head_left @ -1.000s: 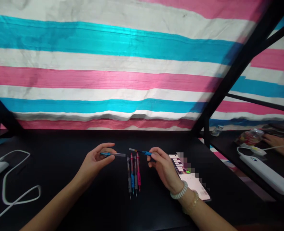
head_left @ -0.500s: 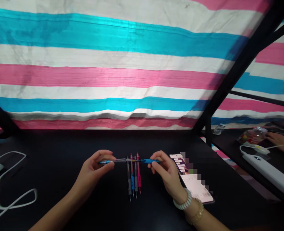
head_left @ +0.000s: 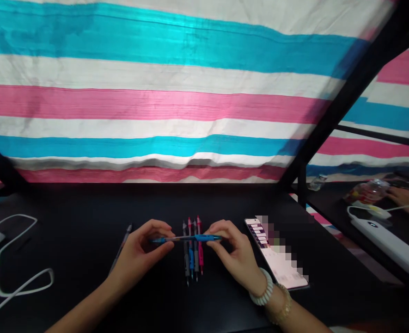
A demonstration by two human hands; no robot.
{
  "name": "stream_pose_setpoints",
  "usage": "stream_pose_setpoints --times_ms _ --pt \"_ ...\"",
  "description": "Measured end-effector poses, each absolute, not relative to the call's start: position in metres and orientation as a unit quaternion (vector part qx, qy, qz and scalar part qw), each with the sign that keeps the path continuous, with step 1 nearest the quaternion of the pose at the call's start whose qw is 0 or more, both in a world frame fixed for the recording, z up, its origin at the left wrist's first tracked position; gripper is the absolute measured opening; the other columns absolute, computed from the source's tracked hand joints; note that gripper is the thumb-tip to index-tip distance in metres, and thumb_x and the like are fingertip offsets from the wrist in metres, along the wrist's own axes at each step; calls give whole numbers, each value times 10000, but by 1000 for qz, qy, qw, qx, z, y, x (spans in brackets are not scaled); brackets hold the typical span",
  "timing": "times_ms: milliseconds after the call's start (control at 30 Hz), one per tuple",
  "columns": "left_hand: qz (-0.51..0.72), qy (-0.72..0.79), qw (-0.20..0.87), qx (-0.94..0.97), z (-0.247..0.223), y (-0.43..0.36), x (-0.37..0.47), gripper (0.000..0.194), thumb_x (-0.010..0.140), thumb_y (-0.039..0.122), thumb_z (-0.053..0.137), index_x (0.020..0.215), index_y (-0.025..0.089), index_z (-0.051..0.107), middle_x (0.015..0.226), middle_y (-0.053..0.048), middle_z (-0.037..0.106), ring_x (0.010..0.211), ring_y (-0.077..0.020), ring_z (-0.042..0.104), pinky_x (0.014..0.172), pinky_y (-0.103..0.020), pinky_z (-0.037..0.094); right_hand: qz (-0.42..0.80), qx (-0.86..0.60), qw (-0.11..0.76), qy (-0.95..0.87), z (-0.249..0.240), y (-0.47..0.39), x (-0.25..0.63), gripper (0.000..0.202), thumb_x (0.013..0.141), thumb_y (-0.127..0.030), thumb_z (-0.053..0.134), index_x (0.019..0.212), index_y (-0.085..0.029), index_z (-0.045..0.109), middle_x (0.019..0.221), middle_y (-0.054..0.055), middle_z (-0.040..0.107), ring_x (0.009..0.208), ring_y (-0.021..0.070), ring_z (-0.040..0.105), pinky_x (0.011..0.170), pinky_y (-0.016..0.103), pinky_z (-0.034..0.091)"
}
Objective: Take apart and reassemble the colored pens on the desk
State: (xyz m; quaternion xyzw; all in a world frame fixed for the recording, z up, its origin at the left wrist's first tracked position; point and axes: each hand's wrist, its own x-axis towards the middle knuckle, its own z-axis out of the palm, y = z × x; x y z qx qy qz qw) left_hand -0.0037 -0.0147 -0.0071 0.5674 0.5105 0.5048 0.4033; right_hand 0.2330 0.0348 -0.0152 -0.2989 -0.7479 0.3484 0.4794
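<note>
Grips on both sides are pinched on one blue pen [head_left: 201, 237]: your left hand [head_left: 143, 247] has thumb and forefinger near one end, and your right hand [head_left: 234, 245] has them on the thicker blue part towards the other. Its long axis runs side to side, almost level across your view, straight from one set of fingertips to the other, so neither hand is clearly nearer to it. A short stretch pokes past your left fingertips into the curl of that hand.

Between your hands, the pen crosses in front of a row of four pens [head_left: 191, 259] on the tabletop [head_left: 86, 212]. Those lie side by side, their long axes pointing away from you, roughly square to the one you hold. In this view the row sits closer to your right fingertips than to your left; you cannot tell how high the held pen is above it. Another pen [head_left: 125, 238] lies slantwise beside your left wrist, its near end partly hidden, and the phone [head_left: 282, 268] lies just outside your right hand.
</note>
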Motion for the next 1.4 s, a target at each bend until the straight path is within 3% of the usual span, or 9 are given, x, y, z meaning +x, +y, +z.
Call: stream_pose_setpoints --times_ms 367,600,733,867,967,1033,1167,1267,1400 --pt "496 517 370 591 -11 -17 0 183 761 263 728 907 214 630 810 1 684 817 -169 668 788 -287 520 208 -308 459 -807 -18 36 235 146 882 -288 658 787 -184 700 626 12 611 584 155 523 559 283 414" --pt "499 557 341 569 -10 -14 -2 171 760 306 720 878 214 637 823 -12 678 850 -206 673 809 -334 525 223 -311 410 -828 -21 35 233 284 961 -167 458 1225 -212 552 924 65 657 821 192 615 758 329 496" --pt "498 550 360 566 -7 -14 -1 171 748 301 728 862 212 636 794 -10 679 832 -206 675 805 -332 524 234 -330 428 -808 -21 35 234 127 955 -163 451 995 -211 561 869 48 624 782 182 609 722 308 480" --pt "498 542 366 570 -7 -17 2 174 737 283 734 862 209 638 774 -6 682 808 -198 675 794 -322 521 231 -342 395 -821 -16 35 235 272 986 -217 416 764 -204 572 710 22 579 683 173 563 653 300 442" --pt "498 544 364 569 -8 -17 2 177 740 281 736 867 211 634 785 -1 681 814 -190 673 804 -316 515 246 -339 391 -819 -18 35 235 142 967 -225 475 975 -211 617 777 24 621 713 173 580 676 295 461" --pt "496 547 368 566 -9 -16 1 179 744 287 736 868 211 631 785 -1 680 822 -192 672 812 -319 512 261 -337 402 -810 -20 36 234 240 934 -190 531 1171 -219 542 901 34 649 775 173 611 707 286 481" --pt "493 550 365 568 -9 -16 0 174 750 291 730 869 210 632 796 -5 677 833 -198 667 815 -327 506 247 -333 401 -817 -19 36 233 75 938 -172 519 930 -210 583 845 25 631 760 166 610 708 280 468" --pt "494 546 365 570 -8 -17 0 182 750 302 733 872 211 634 807 -8 675 831 -200 664 810 -329 505 250 -331 376 -828 -16 35 234 205 974 -218 468 807 -205 587 696 0 585 649 152 568 652 278 445" --pt "500 545 368 563 -8 -17 1 179 744 303 738 866 214 642 800 -6 678 827 -197 662 789 -311 507 270 -330 379 -821 -16 34 234 152 929 -218 552 1080 -216 562 849 21 645 689 155 591 658 271 466"
